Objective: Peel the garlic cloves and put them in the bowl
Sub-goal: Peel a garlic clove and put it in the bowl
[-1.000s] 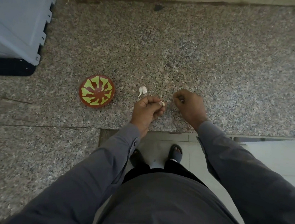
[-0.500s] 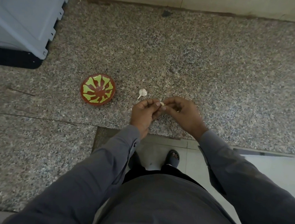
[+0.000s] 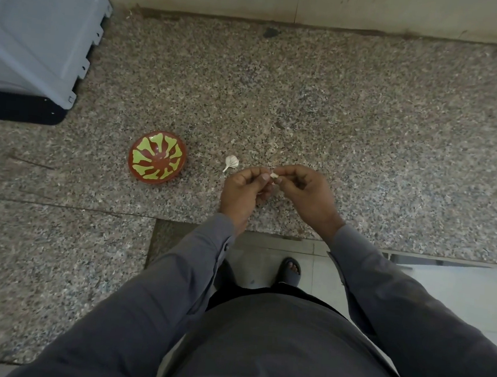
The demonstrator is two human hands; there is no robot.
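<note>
A small white garlic clove (image 3: 274, 176) is pinched between the fingertips of both hands above the granite counter. My left hand (image 3: 245, 189) curls its fingers around the clove from the left. My right hand (image 3: 304, 190) pinches it from the right with thumb and forefinger. A second piece of garlic (image 3: 231, 162), white with a short stalk, lies on the counter just left of my hands. The red bowl (image 3: 157, 157) with a green leaf pattern stands further left and looks to hold nothing.
The speckled granite counter (image 3: 367, 123) runs to a wall at the back. A grey plastic crate lid (image 3: 39, 28) leans at the far left. Below the counter's front edge, tiled floor and a sandalled foot (image 3: 289, 271) show.
My right hand has come in from the counter on the right to meet my left hand at the clove. Both hands now hold it together.
</note>
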